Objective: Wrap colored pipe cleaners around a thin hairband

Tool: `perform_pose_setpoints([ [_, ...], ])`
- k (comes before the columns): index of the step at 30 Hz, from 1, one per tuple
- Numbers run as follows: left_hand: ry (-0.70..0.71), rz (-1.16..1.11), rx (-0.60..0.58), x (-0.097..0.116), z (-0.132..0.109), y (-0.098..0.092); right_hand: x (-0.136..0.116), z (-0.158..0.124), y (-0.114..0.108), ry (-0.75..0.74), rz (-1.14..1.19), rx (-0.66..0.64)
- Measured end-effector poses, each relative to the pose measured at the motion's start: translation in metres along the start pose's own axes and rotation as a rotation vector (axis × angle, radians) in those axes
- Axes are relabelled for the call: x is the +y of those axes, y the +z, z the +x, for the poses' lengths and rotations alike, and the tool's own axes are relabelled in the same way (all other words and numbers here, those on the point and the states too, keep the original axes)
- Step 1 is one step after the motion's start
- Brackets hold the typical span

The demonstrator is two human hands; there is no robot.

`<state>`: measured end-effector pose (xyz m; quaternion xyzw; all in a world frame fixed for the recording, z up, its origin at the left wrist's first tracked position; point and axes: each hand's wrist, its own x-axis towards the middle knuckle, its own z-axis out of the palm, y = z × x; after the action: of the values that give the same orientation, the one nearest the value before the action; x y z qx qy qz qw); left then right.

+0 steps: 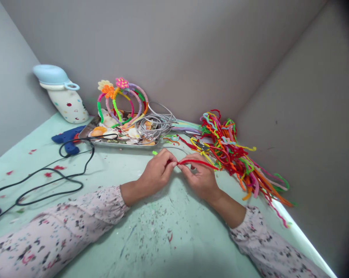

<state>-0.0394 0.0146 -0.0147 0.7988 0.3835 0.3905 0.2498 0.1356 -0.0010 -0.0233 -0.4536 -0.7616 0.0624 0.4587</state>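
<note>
- Left hand (158, 170) has thumb and forefinger pinched together on a red fuzzy stem (199, 161); right hand (202, 179) pinches it just beside, the two sets of fingertips nearly meeting.
- From where I stand, the stem is clear of the bench (151, 239), between the hands, its longer part running over the right hand's fingers and ending just past them. Whatever lies within the left hand's grip I cannot make out.
- It looks next to weightless, soft outside and probably wired within, so I'd expect it to bend easily and keep its bend.
- That fuzz should grip well, hardly slippery; too much working at one spot could kink or snap the core, and a cut tip might prick.
- Best held, I'd judge, in a light thumb-and-finger pinch close to the place being bent, leaving the long end free; squeezing hard would flatten the pile.
- Near the right hand, pliers (202, 146) lie by a tangled heap of coloured stems (238, 154).
- Beyond the left hand is a metal tray (125, 146) with flower-topped hoops (141, 104) and coiled grey wire (159, 125); a blue glue gun (71, 139) lies beside it.
</note>
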Motion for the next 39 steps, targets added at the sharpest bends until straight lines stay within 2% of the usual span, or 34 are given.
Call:
perform_pose_setpoints([
  [7,0.007,0.032,-0.009,0.0011,0.0012,-0.0004,-0.0025,0.0031,-0.0007,0.075,0.054,-0.043],
  [39,-0.010,0.092,-0.024,0.0013,0.0007,0.0011,-0.0025,0.0029,-0.0007,0.121,0.043,-0.090],
])
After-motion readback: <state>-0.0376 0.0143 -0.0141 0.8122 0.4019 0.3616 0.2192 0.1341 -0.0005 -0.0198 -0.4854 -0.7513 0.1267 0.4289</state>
